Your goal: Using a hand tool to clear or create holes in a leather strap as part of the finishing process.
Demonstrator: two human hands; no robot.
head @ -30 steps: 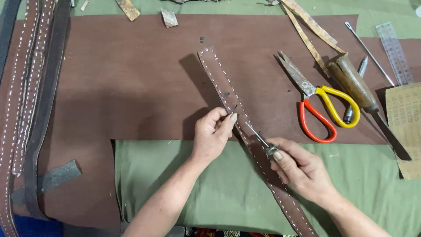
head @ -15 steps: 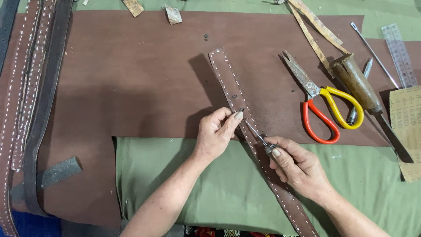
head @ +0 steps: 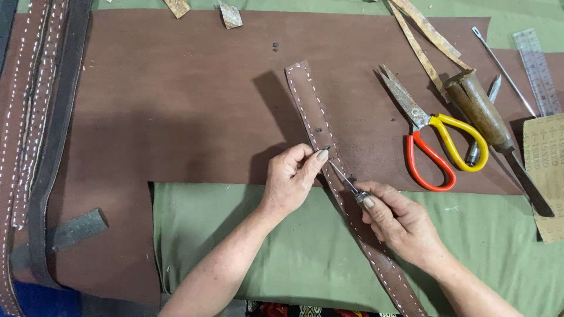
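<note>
Left hand (head: 289, 183) is pinching the edge of the stitched brown leather strap (head: 329, 170), fingers closed together on it, thumb and forefinger holding it flat. Right hand (head: 402, 223) is clamped on a small metal awl (head: 346, 183), tip pointing up-left toward the spot just beside the left thumb. The hands are sitting near each other, not touching.

The strap is lying diagonally across the big brown leather sheet (head: 194, 117) and running down over the green cloth (head: 282, 258) covering the counter, lower end going off the bottom edge.

Doing this step well, as a judgement: the left hand should be pressing the strap right beside the stitch line so it is not sliding, and the awl point should be landing in line with the white stitching, held steep, left fingertips kept clear of the tip.

Counts:
- strap being worked: one
- awl in hand: one
- scissors (head: 432, 147), orange and yellow handles, closed, lying right of the strap: one pair
- wooden-handled knife (head: 482, 114) just beside the scissors: one
- thin metal rod (head: 502, 69): one
- clear ruler (head: 537, 70): one
- sandpaper sheet (head: 546, 170) at right edge: one
- tan strips (head: 423, 41) at top right: two
- small leather scraps (head: 230, 14) at top: two
- long stitched straps (head: 35, 117) at the left: several, exact count I cannot tell
- grey block (head: 79, 226) lower left: one
</note>
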